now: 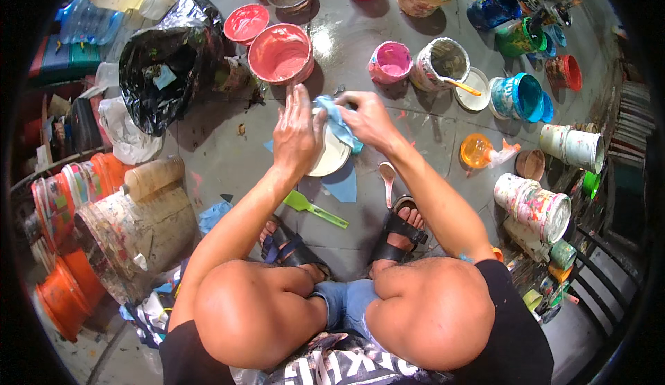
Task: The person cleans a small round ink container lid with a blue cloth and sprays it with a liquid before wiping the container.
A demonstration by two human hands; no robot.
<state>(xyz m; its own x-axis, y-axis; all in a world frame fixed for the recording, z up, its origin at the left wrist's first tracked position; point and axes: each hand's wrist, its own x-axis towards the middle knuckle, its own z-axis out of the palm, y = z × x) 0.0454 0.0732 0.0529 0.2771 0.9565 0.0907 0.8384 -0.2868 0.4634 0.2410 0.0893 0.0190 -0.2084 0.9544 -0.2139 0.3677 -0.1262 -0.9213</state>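
My left hand point(297, 132) rests at the left side of a round white lid or plate point(327, 158), its fingers stretched out. My right hand point(367, 118) is closed on a crumpled light-blue cloth point(334, 117) over the plate's upper part. Blue scraps point(339, 186) lie under and beside the plate. A bucket of coral-pink paint point(280, 49) stands just beyond my hands. A green spatula point(315, 208) and a pale spoon point(387, 181) lie nearer my sandalled feet.
Paint pots point(390, 61), a jar with an orange-handled tool point(441, 59) and coloured buckets point(523, 94) surround me. A black bag point(163, 52) stands upper left, stained stacked containers point(138, 219) lower left, white tubs point(532, 205) right. An orange bottle point(476, 148) sits beside my right forearm.
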